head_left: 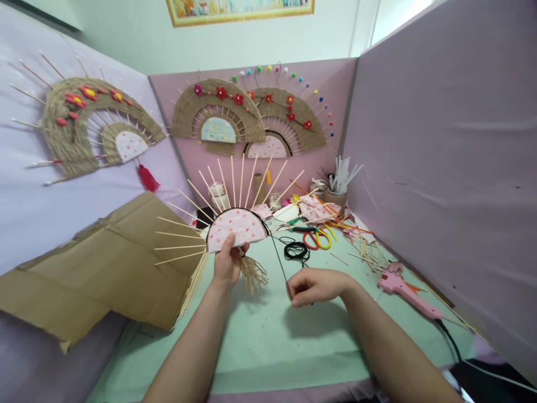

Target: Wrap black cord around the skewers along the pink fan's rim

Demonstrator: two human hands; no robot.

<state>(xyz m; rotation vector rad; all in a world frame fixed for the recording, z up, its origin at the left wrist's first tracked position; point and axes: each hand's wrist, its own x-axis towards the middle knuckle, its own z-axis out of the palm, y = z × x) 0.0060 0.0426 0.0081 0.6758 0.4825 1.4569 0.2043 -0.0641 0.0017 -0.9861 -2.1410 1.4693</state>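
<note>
We are looking down at a pale green table [268, 341] walled in by lilac partition boards [440, 168], with a framed picture [239, 11] hanging on the white wall above and getting cut off by the top edge. Finished woven fans [235, 115] dotted with red flowers are hanging on the back and left boards. A sheet of brown cardboard [104, 268] is leaning against the left board. Our left hand [229, 260] is gripping the lower edge of an unfinished fan [237, 226], holding it upright above the table near the middle, its pink spotted half-circle facing us and bare wooden sticks spreading outward. Our right hand [314, 286] is pinching a thin black cord [279, 257] that is running up to the fan's rim. Behind, scissors [316, 238] with red and yellow handles are lying beside a coil of black cord [296, 251], and a cup of white sticks [340, 187] is standing in the far corner. A pink glue gun [405, 291] is lying at the right, its cable running out of view. The small clutter along the back is proving too jumbled to make out.
</note>
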